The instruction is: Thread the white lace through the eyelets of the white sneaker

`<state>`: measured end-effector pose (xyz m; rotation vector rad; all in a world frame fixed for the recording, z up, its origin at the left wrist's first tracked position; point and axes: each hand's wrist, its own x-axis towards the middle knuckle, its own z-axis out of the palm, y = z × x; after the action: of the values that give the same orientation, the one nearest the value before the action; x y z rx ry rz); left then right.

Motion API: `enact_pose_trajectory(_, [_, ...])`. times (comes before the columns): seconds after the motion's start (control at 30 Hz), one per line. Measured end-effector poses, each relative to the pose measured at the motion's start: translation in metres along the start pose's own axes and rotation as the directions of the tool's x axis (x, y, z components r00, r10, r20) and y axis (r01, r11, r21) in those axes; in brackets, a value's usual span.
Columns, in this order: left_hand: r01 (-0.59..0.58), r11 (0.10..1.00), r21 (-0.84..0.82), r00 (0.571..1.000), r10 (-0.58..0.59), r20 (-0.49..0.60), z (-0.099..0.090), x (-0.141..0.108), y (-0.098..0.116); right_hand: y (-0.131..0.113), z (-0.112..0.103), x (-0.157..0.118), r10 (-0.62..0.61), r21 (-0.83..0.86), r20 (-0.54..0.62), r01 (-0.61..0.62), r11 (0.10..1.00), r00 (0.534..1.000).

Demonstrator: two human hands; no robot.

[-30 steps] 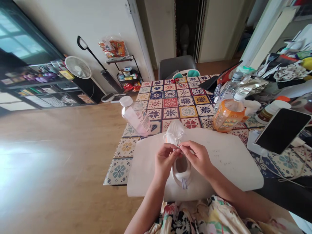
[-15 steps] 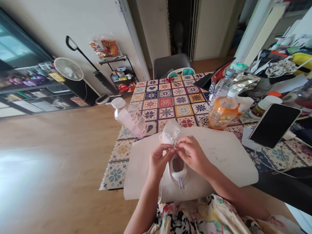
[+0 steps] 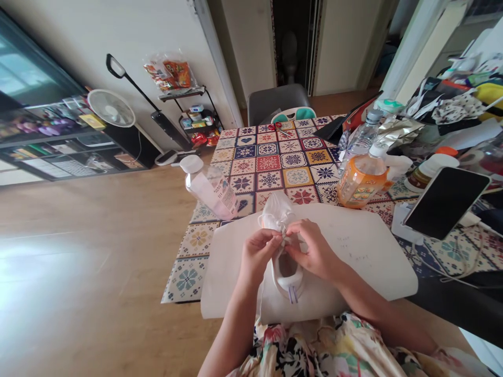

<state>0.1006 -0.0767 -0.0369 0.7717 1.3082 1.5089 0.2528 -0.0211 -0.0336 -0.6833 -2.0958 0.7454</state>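
A white shoe (image 3: 290, 287) lies on a white sheet (image 3: 231, 285) in front of me, its toe pointing away and its heel, with a purple-striped tab, towards me. Over the lacing, my left hand (image 3: 257, 255) and my right hand (image 3: 312, 246) meet with fingers pinched. Both grip the white shoelace (image 3: 283, 234) at the top of the shoe's opening; the fingers partly hide it. A loose lace strand hangs down left of the shoe, past my left wrist.
A clear bottle with pink liquid (image 3: 210, 189) stands at the left table edge. On the right are an orange soap bottle (image 3: 360, 182), a phone (image 3: 447, 203) on a stand and cluttered items. Red-handled scissors (image 3: 279, 127) lie at the far end of the patterned tablecloth (image 3: 269, 163).
My fingers have shifted slightly at the lace, the right-hand fingertips a little apart from the left thumb now. The shoe stays in place; the view has tilted slightly.
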Motion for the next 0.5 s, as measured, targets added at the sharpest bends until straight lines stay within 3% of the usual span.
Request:
enact_pose_trajectory(0.13, [0.029, 0.999, -0.026, 1.000, -0.030, -0.010, 0.001, 0.002, 0.000, -0.002, -0.002, -0.001, -0.205, -0.251, 0.077, 0.218, 0.943, 0.976])
enact_pose_trajectory(0.27, [0.046, 0.999, -0.013, 0.999, -0.046, 0.010, 0.000, 0.003, 0.001, -0.003, -0.002, 0.001, -0.284, -0.324, 0.041, 0.282, 0.903, 0.958])
enact_pose_trajectory(0.4, [0.033, 0.999, 0.012, 0.999, -0.033, 0.018, -0.003, 0.006, 0.003, -0.002, -0.003, 0.000, -0.299, -0.180, -0.067, 0.283, 0.942, 0.952])
enact_pose_trajectory(0.5, [0.022, 0.999, 0.046, 0.999, -0.020, -0.045, -0.006, 0.012, 0.003, 0.003, -0.007, -0.004, -0.353, 0.017, 0.003, 0.353, 0.935, 0.936])
